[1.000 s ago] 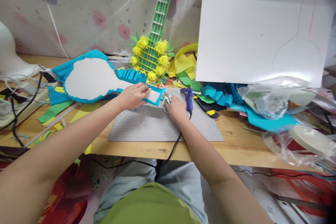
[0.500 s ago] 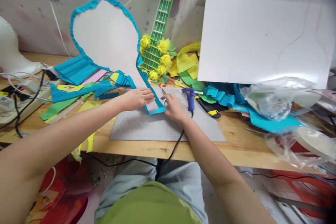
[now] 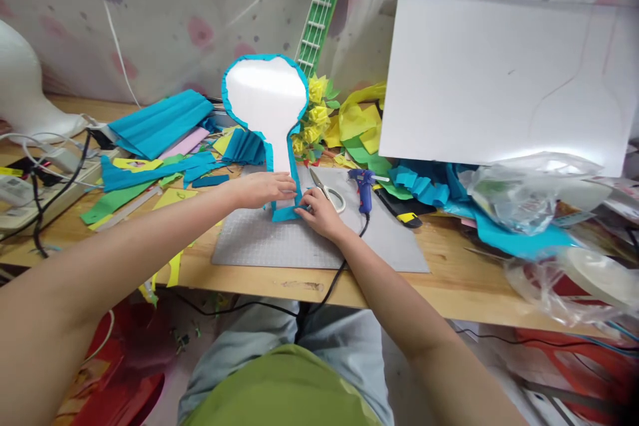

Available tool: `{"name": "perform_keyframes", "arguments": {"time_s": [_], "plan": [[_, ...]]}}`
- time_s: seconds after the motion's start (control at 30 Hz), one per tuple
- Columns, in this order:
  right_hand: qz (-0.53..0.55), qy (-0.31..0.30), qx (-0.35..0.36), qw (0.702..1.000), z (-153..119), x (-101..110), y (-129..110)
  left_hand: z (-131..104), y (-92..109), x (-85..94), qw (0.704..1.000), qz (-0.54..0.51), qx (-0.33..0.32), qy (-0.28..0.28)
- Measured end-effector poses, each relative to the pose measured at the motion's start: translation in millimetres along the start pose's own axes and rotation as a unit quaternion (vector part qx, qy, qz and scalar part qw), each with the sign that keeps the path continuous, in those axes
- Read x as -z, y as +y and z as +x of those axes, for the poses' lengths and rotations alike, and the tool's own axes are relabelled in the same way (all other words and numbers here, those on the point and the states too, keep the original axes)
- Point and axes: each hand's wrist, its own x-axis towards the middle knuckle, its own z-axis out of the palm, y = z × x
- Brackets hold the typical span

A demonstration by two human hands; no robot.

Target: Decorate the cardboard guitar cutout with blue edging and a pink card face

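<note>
A white board cutout [image 3: 267, 96] has a round body and a narrow neck, with blue crepe paper [image 3: 226, 100] folded over its edges. Its neck points toward me across the grey cutting mat [image 3: 264, 249]. My left hand [image 3: 272, 190] lies across the neck with its fingers stretched out. At the neck's near right corner, my right hand [image 3: 319, 211] pinches the blue-covered edge between thumb and fingers. Scissors [image 3: 328, 190] with pale handles rest on the mat just beyond my right hand. To their right lies a blue glue gun [image 3: 365, 190].
A green paper guitar [image 3: 319, 20] with yellow flowers leans at the back. Paper scraps [image 3: 160, 126] cover the left side. A white board [image 3: 499, 80] with a faint outline stands at right, behind plastic bags [image 3: 529, 193]. The glue gun's cable [image 3: 335, 279] hangs over the table edge.
The cutout has swung to the right and dropped lower, its neck now pointing straight at me. My right hand has come off the scissors, which lie on the mat, and moved onto the neck's end.
</note>
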Motion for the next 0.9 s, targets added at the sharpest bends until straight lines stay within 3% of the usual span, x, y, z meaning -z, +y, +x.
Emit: {"name": "perform_keyframes", "arguments": {"time_s": [0.27,0.37,0.43,0.5,0.57,0.6,0.63,0.67,0.7,0.77,0.9], "plan": [[0.037,0.013,-0.023,0.999,-0.4,-1.4,-3.8,-4.3,-2.3,-6.9,0.998,0.038,0.045,-0.013],[0.052,0.027,-0.039,0.998,1.3,-4.1,-3.2,-13.0,2.8,-15.1,0.996,0.030,0.073,0.049],[0.067,0.041,-0.049,0.996,2.9,-5.9,-2.6,-16.8,9.2,-25.5,0.980,-0.001,0.136,0.144],[0.086,0.048,-0.059,0.993,4.5,-7.8,-1.8,-15.3,15.6,-38.8,0.920,-0.060,0.261,0.286],[0.103,0.051,-0.064,0.991,5.5,-9.4,-1.0,-7.6,19.0,-51.5,0.779,-0.161,0.434,0.423],[0.107,0.054,-0.061,0.991,5.5,-10.1,-0.6,-2.0,19.2,-56.3,0.698,-0.238,0.496,0.458],[0.110,0.059,-0.052,0.991,5.3,-10.6,-0.3,4.1,18.6,-59.7,0.634,-0.329,0.528,0.459],[0.111,0.067,-0.040,0.991,4.8,-11.1,0.1,10.3,17.4,-61.5,0.591,-0.413,0.526,0.451],[0.112,0.078,-0.028,0.990,4.2,-11.4,0.4,15.9,16.1,-61.8,0.563,-0.481,0.506,0.442],[0.123,0.102,-0.016,0.987,3.2,-11.7,0.8,24.2,14.5,-59.6,0.534,-0.552,0.452,0.453],[0.164,0.121,-0.028,0.979,5.2,-11.0,0.4,25.7,20.1,-55.1,0.476,-0.527,0.426,0.561]]}}
